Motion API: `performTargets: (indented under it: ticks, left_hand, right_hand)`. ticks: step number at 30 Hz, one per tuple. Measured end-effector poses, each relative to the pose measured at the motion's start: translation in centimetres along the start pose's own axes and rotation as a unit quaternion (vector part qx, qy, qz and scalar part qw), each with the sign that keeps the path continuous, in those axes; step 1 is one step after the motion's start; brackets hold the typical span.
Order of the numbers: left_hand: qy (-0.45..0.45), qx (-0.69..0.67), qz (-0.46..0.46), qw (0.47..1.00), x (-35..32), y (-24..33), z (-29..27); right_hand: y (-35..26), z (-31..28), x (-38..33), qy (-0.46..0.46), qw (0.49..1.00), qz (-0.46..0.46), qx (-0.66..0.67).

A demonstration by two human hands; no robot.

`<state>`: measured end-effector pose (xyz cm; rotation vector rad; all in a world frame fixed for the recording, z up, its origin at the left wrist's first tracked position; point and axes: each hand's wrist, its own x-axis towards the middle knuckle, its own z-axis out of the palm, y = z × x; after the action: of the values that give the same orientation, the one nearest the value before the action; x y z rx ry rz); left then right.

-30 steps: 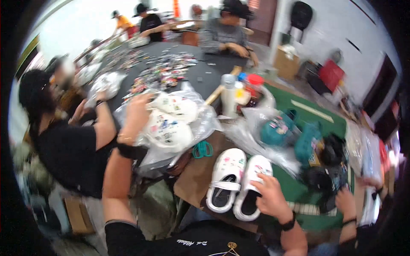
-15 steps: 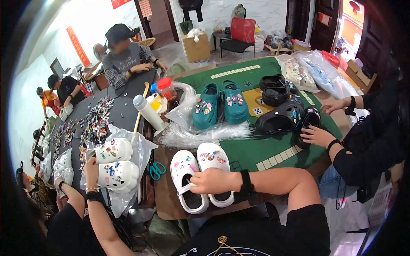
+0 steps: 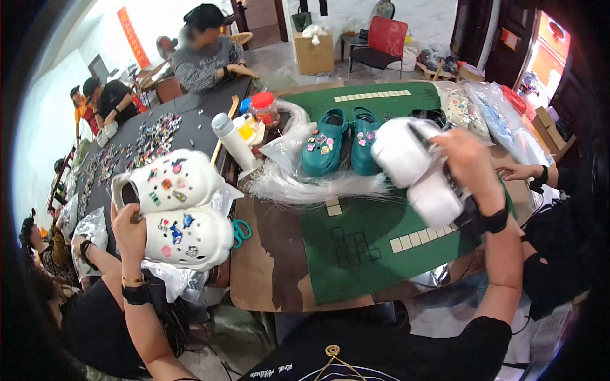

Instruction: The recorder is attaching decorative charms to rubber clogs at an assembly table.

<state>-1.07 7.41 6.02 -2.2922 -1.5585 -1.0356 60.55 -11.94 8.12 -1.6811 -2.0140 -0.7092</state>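
Note:
My left hand (image 3: 129,232) is closed round the heel ends of a pair of white clogs (image 3: 202,223) with colourful charms. They are raised at the left, over clear plastic and the dark table's near end. At the right, my right hand (image 3: 471,166) grips a second pair of white clogs (image 3: 406,155), smeared by motion, in the air above the green mat (image 3: 343,267). This pair partly covers one of the teal clogs (image 3: 325,143), which stand on the mat with pink charms. Only a scrap of black clog (image 3: 431,115) shows behind the white pair.
Teal scissors (image 3: 241,232) lie beside the left clogs. A bundle of clear plastic strips (image 3: 318,185), a white bottle (image 3: 230,136) and a red-lidded jar (image 3: 264,106) stand farther back. Loose charms (image 3: 152,141) cover the dark table. A co-worker's hand (image 3: 518,171) is close at the right.
My right hand has lifted the second white pair off the near table edge and swung it far to the right. My left hand has raised its pair slightly; the view has shifted.

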Motion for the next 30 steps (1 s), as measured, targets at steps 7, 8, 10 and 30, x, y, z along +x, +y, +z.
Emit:
performTargets:
  ticks: [7, 8, 10, 30]
  left_hand:
    - [-0.006, -0.077, 0.103, 0.992, -2.5, 11.1, 1.8]
    - [-0.024, -0.08, 0.106, 0.991, -3.2, 12.3, 2.6]
    - [-0.042, -0.1, 0.099, 0.989, -4.9, 14.7, 5.0]
    - [-0.184, -0.204, -0.137, 0.952, -14.6, 13.4, 12.2]
  right_hand:
    - [13.9, -0.7, -1.3, -0.028, 0.972, 0.125, -0.195]
    - [15.4, -0.2, -1.5, -0.048, 0.969, 0.14, -0.198]
    - [16.9, 1.8, -2.0, -0.087, 0.931, 0.238, -0.261]
    - [-17.9, 11.6, -13.9, -0.363, 0.647, 0.402, 0.536]
